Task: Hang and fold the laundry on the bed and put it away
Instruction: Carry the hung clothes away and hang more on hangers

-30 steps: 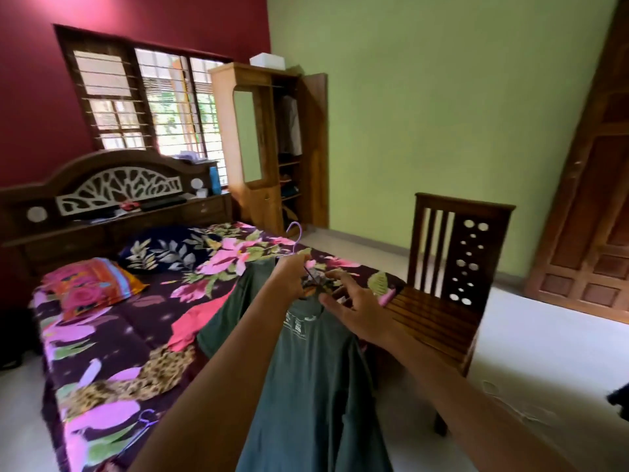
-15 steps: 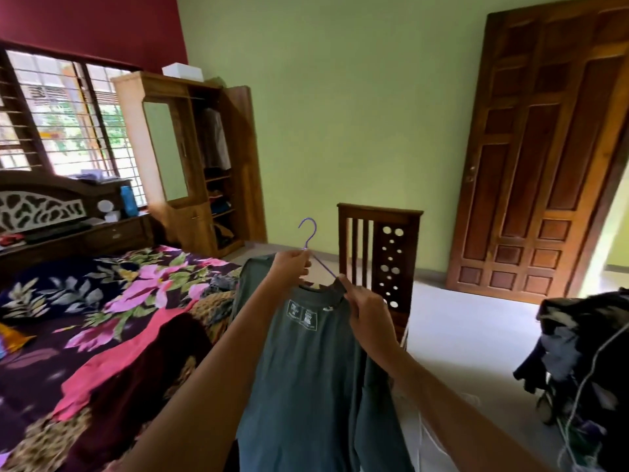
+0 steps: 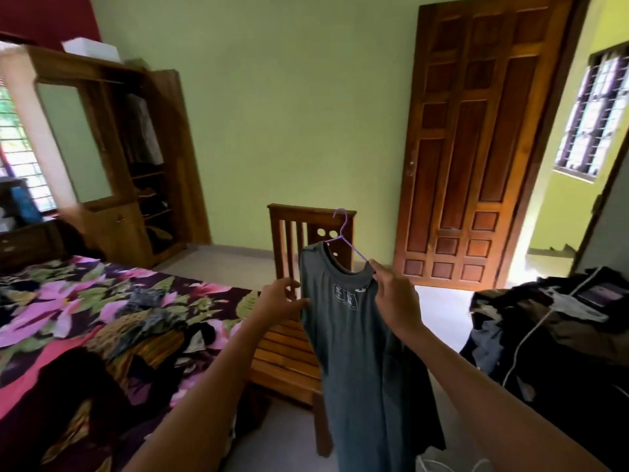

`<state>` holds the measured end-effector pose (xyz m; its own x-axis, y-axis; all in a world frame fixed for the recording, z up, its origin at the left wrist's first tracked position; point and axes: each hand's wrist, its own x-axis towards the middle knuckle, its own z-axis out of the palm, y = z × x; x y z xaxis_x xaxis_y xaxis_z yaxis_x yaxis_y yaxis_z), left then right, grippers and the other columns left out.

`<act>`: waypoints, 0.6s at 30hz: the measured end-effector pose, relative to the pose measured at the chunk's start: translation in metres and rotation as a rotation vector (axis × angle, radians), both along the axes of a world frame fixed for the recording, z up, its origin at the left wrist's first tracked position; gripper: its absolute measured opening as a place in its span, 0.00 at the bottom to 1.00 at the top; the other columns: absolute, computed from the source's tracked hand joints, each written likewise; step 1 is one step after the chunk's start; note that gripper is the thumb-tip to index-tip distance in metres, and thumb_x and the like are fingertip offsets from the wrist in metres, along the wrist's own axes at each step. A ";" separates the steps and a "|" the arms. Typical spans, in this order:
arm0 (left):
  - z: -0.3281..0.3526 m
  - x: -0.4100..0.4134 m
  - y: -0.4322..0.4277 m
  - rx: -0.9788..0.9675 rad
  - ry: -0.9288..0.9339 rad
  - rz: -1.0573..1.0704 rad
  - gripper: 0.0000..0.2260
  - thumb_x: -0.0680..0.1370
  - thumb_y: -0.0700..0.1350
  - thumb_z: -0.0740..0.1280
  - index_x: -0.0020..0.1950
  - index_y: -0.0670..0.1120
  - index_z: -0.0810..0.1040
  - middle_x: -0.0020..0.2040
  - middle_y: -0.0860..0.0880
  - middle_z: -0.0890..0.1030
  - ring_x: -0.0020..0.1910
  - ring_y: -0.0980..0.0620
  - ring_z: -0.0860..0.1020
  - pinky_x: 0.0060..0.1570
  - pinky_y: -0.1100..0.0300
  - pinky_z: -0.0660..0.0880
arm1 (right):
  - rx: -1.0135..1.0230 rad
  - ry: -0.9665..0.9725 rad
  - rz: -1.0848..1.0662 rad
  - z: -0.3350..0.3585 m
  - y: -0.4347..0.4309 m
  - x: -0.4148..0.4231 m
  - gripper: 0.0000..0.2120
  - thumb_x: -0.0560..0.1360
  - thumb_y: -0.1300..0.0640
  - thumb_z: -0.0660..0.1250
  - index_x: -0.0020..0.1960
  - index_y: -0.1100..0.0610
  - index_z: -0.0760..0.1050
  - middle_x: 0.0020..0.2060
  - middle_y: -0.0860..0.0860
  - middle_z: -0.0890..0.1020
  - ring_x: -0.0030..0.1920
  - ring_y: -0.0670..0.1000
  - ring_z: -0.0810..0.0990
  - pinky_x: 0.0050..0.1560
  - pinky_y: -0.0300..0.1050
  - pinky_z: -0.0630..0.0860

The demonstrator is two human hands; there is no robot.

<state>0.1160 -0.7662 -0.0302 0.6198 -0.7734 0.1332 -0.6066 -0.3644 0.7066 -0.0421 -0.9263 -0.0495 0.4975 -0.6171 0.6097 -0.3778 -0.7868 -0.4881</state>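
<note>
- Your right hand [image 3: 396,298] sits at centre frame with its thumb and forefinger closed in a pinch on the sloping arm of the purple hanger [image 3: 341,223], right where the wire runs into the collar. That pinch looks to be carrying the load.
- The grey-green T-shirt [image 3: 354,362] hangs from that hanger in front of the wooden chair [image 3: 289,226]. It drops straight down past the lower edge of the frame, so held high like this it falls clear of the bed and the floor.
- The hook stands free above the collar, probably so that it can catch a rail.
- Your left hand [image 3: 282,299] is at the shirt's left edge with its fingertips against the cloth, seemingly steadying or straightening that shoulder. I cannot tell whether it actually grips the fabric or only touches it.
- The open wardrobe [image 3: 136,148] at upper left has clothes hanging inside, which makes it the likely place for this shirt.
- More laundry [image 3: 153,321] lies heaped on the floral bed [image 3: 68,287] at lower left, so plenty is left to do.
- A dark pile of clothes [image 3: 561,332] sits at the right edge.
- Writing: a small white boxed print [image 3: 345,296] sits below the collar, too small to read. No brand shows elsewhere.
</note>
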 end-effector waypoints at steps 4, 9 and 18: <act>-0.012 0.004 -0.066 0.025 -0.007 -0.085 0.17 0.74 0.45 0.70 0.61 0.42 0.74 0.47 0.49 0.78 0.44 0.55 0.77 0.38 0.70 0.72 | 0.083 0.040 -0.123 -0.017 -0.063 -0.009 0.26 0.74 0.70 0.56 0.70 0.54 0.70 0.56 0.61 0.80 0.56 0.62 0.79 0.51 0.55 0.76; -0.034 0.028 -0.157 0.044 0.010 -0.178 0.18 0.74 0.44 0.70 0.62 0.41 0.73 0.49 0.49 0.78 0.47 0.53 0.77 0.39 0.68 0.72 | 0.096 0.056 -0.251 -0.035 -0.144 -0.011 0.26 0.73 0.71 0.57 0.69 0.56 0.70 0.54 0.62 0.81 0.54 0.64 0.80 0.49 0.58 0.77; -0.038 0.089 -0.341 0.121 -0.024 -0.369 0.20 0.73 0.47 0.72 0.63 0.43 0.74 0.55 0.42 0.80 0.51 0.49 0.79 0.51 0.58 0.75 | 0.039 0.110 -0.412 -0.038 -0.283 0.026 0.26 0.74 0.72 0.57 0.70 0.56 0.69 0.55 0.60 0.81 0.53 0.63 0.80 0.49 0.57 0.78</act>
<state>0.2051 -1.1076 -0.0686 0.2943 -0.9549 0.0384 -0.7283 -0.1981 0.6560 -0.0159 -1.2088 -0.0879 0.2653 -0.7993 0.5391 -0.7083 -0.5410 -0.4535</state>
